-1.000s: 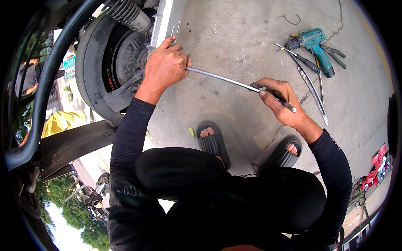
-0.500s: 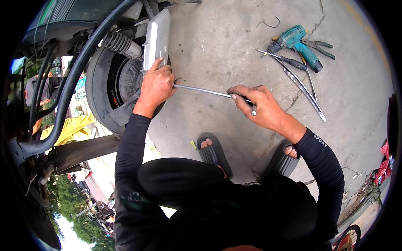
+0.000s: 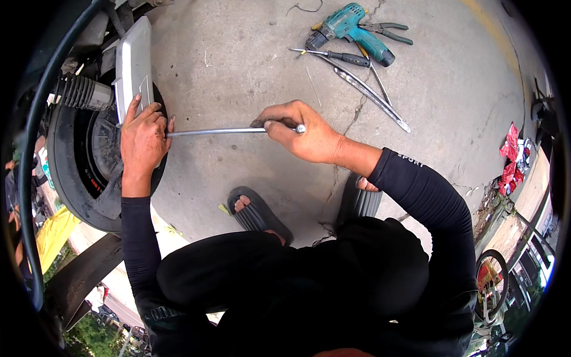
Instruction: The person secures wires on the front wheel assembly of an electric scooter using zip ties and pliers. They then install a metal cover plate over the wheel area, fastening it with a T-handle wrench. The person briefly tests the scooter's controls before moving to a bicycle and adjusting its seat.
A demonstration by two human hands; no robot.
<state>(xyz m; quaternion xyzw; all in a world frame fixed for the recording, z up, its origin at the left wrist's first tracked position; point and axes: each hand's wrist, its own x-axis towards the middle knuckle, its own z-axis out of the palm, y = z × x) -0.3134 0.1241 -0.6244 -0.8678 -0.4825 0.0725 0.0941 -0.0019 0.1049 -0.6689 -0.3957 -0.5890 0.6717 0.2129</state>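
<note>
A long steel T-handle wrench (image 3: 217, 131) lies nearly level between my two hands. My right hand (image 3: 309, 134) is closed round its handle end, where a round metal tip pokes out toward me. At the wheel side, my left hand (image 3: 143, 140) is curled about the far end of the shaft, thumb beside it and index finger stretched along a light-grey metal cover (image 3: 134, 65). That hand hides the shaft's tip. Behind it stands a black tyre wheel (image 3: 80, 160), with a coil-spring shock absorber (image 3: 86, 92) above.
On the concrete floor (image 3: 220, 65) ahead lie a teal cordless drill (image 3: 351, 27), pliers (image 3: 389, 31), a black-handled screwdriver (image 3: 348, 58) and a pair of long metal bars (image 3: 375, 98). A black tube (image 3: 44, 119) curves down at left. Red wrappers (image 3: 510, 160) lie at right.
The view has swung right, so everything sits further left in it. My right hand has turned the wrench handle slightly, its round tip now facing me. The left hand keeps its place by the cover.
</note>
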